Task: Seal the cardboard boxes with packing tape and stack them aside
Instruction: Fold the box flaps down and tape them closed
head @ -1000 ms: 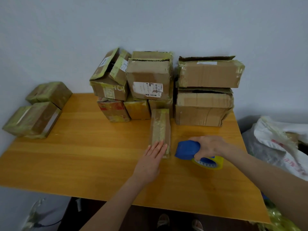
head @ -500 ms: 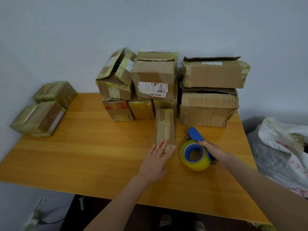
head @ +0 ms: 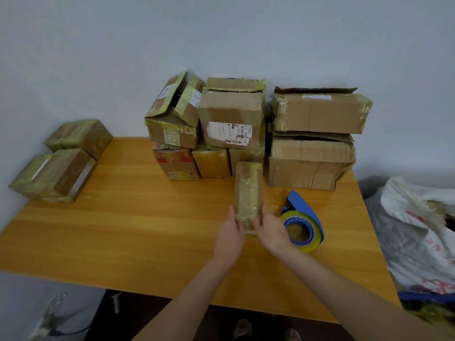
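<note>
A narrow taped cardboard box (head: 248,190) lies lengthwise on the wooden table (head: 138,232), near its middle. My left hand (head: 229,235) holds the box's near left side and my right hand (head: 268,230) grips its near right corner. The blue tape dispenser (head: 301,217) with its yellow-rimmed roll lies on the table just right of my right hand, free of both hands. Two taped boxes (head: 61,158) sit stacked aside at the table's far left edge.
A pile of several worn cardboard boxes (head: 234,124) stands against the wall at the back, some with loose flaps. Two larger boxes (head: 315,139) are stacked at the back right. A white plastic sack (head: 418,232) sits beside the table's right edge.
My right hand let go of the tape dispenser, left it on the table and moved to the narrow box. My left hand shifted from resting flat on the box to holding its side.
</note>
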`<state>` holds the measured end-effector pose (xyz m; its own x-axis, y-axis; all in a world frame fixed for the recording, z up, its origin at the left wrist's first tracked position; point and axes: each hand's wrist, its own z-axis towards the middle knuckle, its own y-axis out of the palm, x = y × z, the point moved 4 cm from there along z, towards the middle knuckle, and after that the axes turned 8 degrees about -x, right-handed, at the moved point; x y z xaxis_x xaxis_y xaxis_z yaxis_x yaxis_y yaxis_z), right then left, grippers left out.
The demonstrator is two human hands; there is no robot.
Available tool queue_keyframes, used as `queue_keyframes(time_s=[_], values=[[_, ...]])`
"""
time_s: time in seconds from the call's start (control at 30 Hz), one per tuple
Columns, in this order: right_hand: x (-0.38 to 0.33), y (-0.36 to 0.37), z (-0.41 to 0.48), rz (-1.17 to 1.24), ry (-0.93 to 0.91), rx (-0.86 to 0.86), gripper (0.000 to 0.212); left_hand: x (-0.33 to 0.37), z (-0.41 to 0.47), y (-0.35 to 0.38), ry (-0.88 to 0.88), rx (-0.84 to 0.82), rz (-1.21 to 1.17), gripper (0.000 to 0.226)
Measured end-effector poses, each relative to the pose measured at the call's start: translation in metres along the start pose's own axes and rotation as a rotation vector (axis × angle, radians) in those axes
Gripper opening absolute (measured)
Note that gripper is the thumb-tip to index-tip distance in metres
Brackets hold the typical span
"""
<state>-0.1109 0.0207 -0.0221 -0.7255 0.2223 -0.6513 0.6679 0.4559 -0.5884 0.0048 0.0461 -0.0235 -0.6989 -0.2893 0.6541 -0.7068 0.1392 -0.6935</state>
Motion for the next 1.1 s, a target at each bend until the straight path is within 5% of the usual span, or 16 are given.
queue_keyframes(time_s=[0.3, 0.47, 0.77, 1.1], values=[[0.008, 0.003, 0.01, -0.003, -0.015, -0.048, 0.056, -0.014, 0.014, -0.005, -0.074, -0.128, -0.117, 0.045], [0.019, -0.019, -0.004, 0.019, -0.094, 0.037, 0.062, -0.025, 0.006, -0.025, 0.046, 0.101, -0.04, 0.043], [0.019, -0.012, -0.003, 0.042, -0.175, 0.003, 0.073, -0.021, 0.005, -0.018, 0.072, 0.05, -0.156, 0.033], [-0.001, -0.018, 0.001, -0.517, -0.185, 0.041, 0.068, -0.008, 0.017, -0.023, 0.138, 0.025, 0.465, 0.061]])
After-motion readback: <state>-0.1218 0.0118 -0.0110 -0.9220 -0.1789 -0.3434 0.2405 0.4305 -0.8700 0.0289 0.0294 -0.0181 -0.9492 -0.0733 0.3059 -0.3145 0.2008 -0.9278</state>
